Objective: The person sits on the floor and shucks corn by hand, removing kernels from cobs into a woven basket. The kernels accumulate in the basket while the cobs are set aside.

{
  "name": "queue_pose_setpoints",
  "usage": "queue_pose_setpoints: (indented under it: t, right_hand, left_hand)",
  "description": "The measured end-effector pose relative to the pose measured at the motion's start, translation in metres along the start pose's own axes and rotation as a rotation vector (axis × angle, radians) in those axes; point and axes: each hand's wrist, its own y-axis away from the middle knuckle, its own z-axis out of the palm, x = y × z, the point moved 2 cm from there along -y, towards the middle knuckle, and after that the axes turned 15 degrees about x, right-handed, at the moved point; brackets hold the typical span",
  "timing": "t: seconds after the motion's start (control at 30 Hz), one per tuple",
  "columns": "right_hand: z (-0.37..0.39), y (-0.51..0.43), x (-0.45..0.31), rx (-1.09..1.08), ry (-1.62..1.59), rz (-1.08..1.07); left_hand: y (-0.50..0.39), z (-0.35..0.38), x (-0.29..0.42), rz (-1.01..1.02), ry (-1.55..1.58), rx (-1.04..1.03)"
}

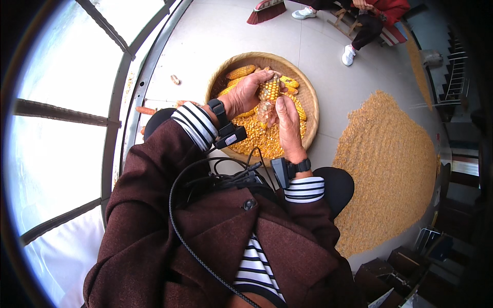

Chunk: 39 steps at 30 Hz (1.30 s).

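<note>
Over a round woven basket (315,111), my two hands grip one partly shelled corn cob (269,91). Yellow kernels cover its upper part, while the lower part looks bare and pale. My left hand (249,89) wraps the cob from the left, with the thumb near its top. From the right, my right hand (289,119) presses its thumb against the cob's side. Beneath them, loose corn kernels (256,138) fill the near part of the basket. Whole corn cobs (240,72) lie along its far side, partly hidden by my hands.
A broad heap of kernels (389,177) spreads over the tiled floor at right. Bare cobs (145,110) lie by the window frame (115,127) at left. Black cables (231,165) cross my lap. A seated person (369,29) and a broom (266,11) are at the far side.
</note>
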Motion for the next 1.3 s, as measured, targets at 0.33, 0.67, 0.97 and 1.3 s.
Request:
queue_pose_setpoints:
  t: [0.33,0.67,0.97,1.3]
  right_hand:
    - [-0.014,-0.016,0.024,0.172,-0.281,0.094]
    - [-0.029,-0.024,0.026,0.230,0.053,-0.075]
    - [-0.026,-0.022,0.030,0.187,0.052,0.029]
    - [-0.026,-0.020,0.030,0.121,0.076,0.065]
  left_hand:
    - [0.004,0.000,-0.013,-0.041,-0.309,-0.036]
    - [0.018,0.001,-0.023,-0.030,-0.662,-0.071]
    - [0.018,-0.005,-0.032,-0.085,-0.890,0.005]
    - [0.021,-0.007,-0.035,-0.022,-0.971,0.049]
